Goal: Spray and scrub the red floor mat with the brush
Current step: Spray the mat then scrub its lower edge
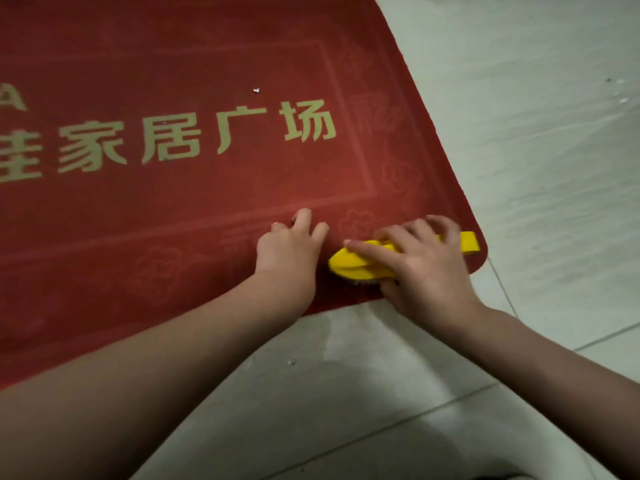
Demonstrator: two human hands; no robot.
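Note:
The red floor mat point(180, 209) with pale gold characters fills the upper left of the head view, lying on a light tiled floor. A yellow scrub brush point(356, 263) rests bristles-down on the mat's near right corner, its handle end point(470, 242) sticking out to the right. My right hand point(419, 268) is wrapped over the brush's back, fingers spread along it. My left hand point(289, 251) presses flat on the mat just left of the brush, fingers apart and holding nothing. No spray bottle is in view.
Pale floor tiles point(540, 168) surround the mat at the right and front. A small white scrap point(256, 90) lies on the mat above the characters. Another speck point(292, 362) sits on the floor near my left forearm.

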